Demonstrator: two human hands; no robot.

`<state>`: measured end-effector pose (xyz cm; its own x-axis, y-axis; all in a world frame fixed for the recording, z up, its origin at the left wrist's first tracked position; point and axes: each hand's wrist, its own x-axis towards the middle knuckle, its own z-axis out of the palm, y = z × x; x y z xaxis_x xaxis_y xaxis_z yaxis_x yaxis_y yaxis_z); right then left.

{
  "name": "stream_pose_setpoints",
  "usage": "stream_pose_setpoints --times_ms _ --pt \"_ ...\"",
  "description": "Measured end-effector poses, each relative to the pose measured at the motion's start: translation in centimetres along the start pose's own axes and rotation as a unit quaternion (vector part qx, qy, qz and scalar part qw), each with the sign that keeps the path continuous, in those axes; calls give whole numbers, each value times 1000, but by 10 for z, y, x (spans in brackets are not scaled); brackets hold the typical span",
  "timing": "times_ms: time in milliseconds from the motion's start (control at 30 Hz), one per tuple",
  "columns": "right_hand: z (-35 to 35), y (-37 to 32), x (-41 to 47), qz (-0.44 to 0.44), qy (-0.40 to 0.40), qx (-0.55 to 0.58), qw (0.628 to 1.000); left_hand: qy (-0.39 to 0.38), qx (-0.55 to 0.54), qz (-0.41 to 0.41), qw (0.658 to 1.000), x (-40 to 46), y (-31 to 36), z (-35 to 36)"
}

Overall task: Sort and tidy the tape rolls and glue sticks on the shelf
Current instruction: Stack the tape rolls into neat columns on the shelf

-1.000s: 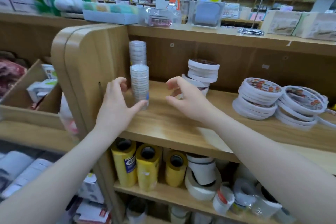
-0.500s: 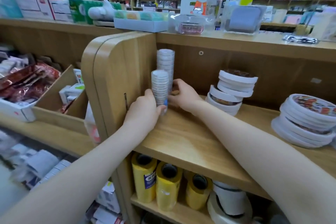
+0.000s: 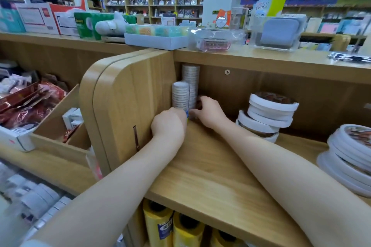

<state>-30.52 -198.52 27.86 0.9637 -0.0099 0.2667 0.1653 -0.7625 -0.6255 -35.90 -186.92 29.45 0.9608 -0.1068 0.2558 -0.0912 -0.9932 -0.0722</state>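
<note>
Shorter stack of small tape rolls (image 3: 180, 95) is gripped at its base by left hand (image 3: 168, 124), in the shelf (image 3: 210, 176) back-left corner against the side panel (image 3: 128, 102). Taller stack (image 3: 191, 82) just behind is touched at its foot by right hand (image 3: 208, 112), fingers curled; actual grip cannot be told.

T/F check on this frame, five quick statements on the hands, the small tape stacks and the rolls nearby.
1. The left hand is at the foot of the front stack of small tape rolls. True.
2. The back stack of small tape rolls is shorter than the front one. False: it stands taller.
3. The right hand rests on the white tape rolls. False: it is at the small stacks, apart from them.
4. Yellow rolls sit on the shelf below. True.
5. The small stacks stand mid-shelf. False: they stand in the left corner against the side panel.
</note>
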Motion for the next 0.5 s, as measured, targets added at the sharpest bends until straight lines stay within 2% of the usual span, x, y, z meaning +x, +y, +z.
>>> stream_pose_setpoints --times_ms 133,200,267,333,367,433,500 --pt "-15 -6 -17 6 -13 -17 1000 -10 -5 0 1000 2 0 -1" --pt "-32 -13 -36 -27 3 -7 1000 16 -12 22 1000 -1 -3 -1" --pt "-55 -17 -60 -111 71 -50 990 72 -58 63 994 -6 -3 -3" --pt "-77 -15 -79 -207 176 -168 948 114 -144 109 977 -9 3 -9" --pt "-89 -11 -85 -214 208 -216 930 119 -193 130 965 -9 8 -13" --pt "-110 3 -92 -143 208 -267 930 84 -298 169 936 -6 24 -20" --pt "-128 21 -96 -27 152 -261 953 22 -393 203 897 -4 44 -23"
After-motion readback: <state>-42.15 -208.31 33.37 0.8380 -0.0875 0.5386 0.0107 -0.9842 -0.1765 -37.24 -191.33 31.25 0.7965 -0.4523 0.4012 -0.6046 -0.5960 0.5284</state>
